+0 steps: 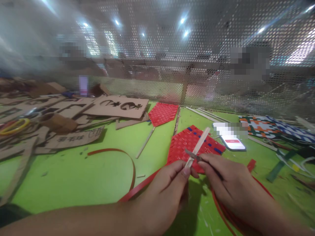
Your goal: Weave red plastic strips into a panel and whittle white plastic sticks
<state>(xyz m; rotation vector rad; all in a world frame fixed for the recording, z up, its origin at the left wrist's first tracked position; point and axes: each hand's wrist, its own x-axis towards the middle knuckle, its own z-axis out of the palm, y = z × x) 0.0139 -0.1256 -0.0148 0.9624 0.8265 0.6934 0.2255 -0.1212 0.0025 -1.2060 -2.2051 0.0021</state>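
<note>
the left hand (171,183) pinches a pale flat wood-like strip (202,141) (likely light, stiff, splintery), best held low; the right hand (228,177) pinches a thin dark blade (192,155).

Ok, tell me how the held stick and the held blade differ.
The stick is pale; the blade is dark. The stick shows longer than the blade, which lies across it. The left hand grips the stick; the right hand holds the blade. Both are narrow.
</note>
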